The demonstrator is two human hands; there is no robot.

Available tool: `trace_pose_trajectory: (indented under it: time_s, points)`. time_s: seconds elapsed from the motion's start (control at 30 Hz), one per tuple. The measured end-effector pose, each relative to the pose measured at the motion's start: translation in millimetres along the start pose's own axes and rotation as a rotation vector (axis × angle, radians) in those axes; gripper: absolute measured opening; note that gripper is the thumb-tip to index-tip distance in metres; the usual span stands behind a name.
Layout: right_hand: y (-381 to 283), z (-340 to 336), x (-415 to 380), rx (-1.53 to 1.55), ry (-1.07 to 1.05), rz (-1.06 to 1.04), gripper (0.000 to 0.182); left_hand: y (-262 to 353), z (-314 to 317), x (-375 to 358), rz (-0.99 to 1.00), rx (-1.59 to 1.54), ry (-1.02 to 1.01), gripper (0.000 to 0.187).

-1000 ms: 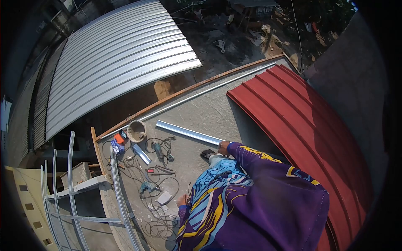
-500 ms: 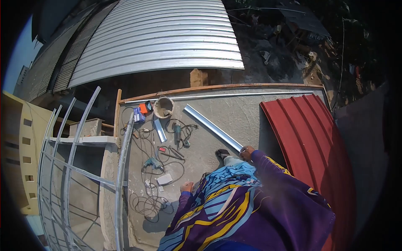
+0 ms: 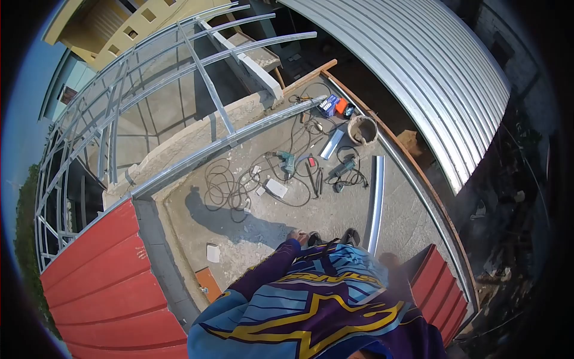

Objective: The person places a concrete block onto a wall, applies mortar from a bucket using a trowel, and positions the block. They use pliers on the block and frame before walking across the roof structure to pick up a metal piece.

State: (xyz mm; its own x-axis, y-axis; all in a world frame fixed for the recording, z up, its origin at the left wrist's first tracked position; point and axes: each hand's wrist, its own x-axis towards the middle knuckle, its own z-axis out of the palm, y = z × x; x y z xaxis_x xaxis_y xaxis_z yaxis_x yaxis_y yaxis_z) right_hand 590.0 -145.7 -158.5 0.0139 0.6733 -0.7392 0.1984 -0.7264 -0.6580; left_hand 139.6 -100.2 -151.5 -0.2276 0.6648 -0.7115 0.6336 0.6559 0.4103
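Observation:
My left hand (image 3: 296,236) hangs at my side above the concrete slab, its fingers loosely apart with nothing visible in them. A smear blurs my right hand (image 3: 390,261), which is closed at the near end of a long silver metal channel (image 3: 377,200). The channel's far end lies close to the angle grinder (image 3: 347,170). Beyond my left hand are a green power drill (image 3: 287,163), a white block (image 3: 275,188) and looped cables (image 3: 224,185). My shoes (image 3: 350,237) stand on the slab between my hands.
A mortar-stained bucket (image 3: 363,131), blue box (image 3: 328,105) and short channel piece (image 3: 332,144) sit near the slab's wooden edge (image 3: 418,188). Red roofing sheets lie at left (image 3: 107,281) and right (image 3: 439,287). Open metal framing (image 3: 206,90) spans the left. A corrugated roof (image 3: 430,72) lies beyond.
My view has swung left, so the slab and tools appear rotated and shifted right. Red sheeting at left has come into view. The channel remains at my right hand.

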Motion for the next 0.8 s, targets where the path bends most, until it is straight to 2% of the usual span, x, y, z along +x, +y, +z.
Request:
trace_pose_trajectory:
  time_s: [0.03, 0.07, 0.13, 0.3, 0.53, 0.6, 0.63, 0.67, 0.7, 0.73, 0.77, 0.8]
  points:
    - [-19, -2, -7, 0.254, -0.025, 0.067, 0.029, -4, 1, -7, -0.007, -0.041, 0.005, 0.044]
    - [-27, -5, 1, 0.292, -0.049, 0.153, 0.028, -8, 3, -16, -0.016, -0.08, 0.005, 0.042]
    - [-54, 3, 0, 0.113, -0.011, 0.176, 0.03, -3, -3, -38, -0.103, -0.178, -0.001, 0.038]
    - [-120, 18, -16, -0.028, -0.014, 0.231, 0.03, -13, 2, -57, -0.087, -0.141, 0.009, 0.033]
    - [-102, 16, 6, -0.21, -0.109, 0.12, 0.021, -25, 18, -61, -0.09, -0.275, 0.053, 0.034]
    - [-77, 1, 30, 0.04, -0.216, 0.132, 0.02, -27, 19, -60, -0.109, -0.319, 0.103, 0.034]
    - [-85, 4, 25, -0.109, -0.178, 0.07, 0.019, -27, 20, -60, -0.128, -0.318, 0.087, 0.034]
    - [-82, 2, 33, -0.279, -0.24, -0.077, 0.019, -29, 21, -60, -0.155, -0.32, 0.076, 0.034]
    - [-26, -18, 89, -0.315, -0.411, -0.316, 0.022, -24, 18, -67, -0.191, -0.338, 0.093, 0.034]
    - [-23, -13, 99, -0.309, -0.574, -0.556, 0.025, -21, 16, -73, -0.222, -0.356, 0.104, 0.034]
    - [-19, -21, 102, -0.168, -0.49, -0.27, 0.029, -21, 12, -77, -0.243, -0.379, 0.137, 0.034]
    - [-54, -11, 73, 0.06, -0.342, 0.018, 0.032, -21, 11, -79, -0.218, -0.357, 0.122, 0.034]
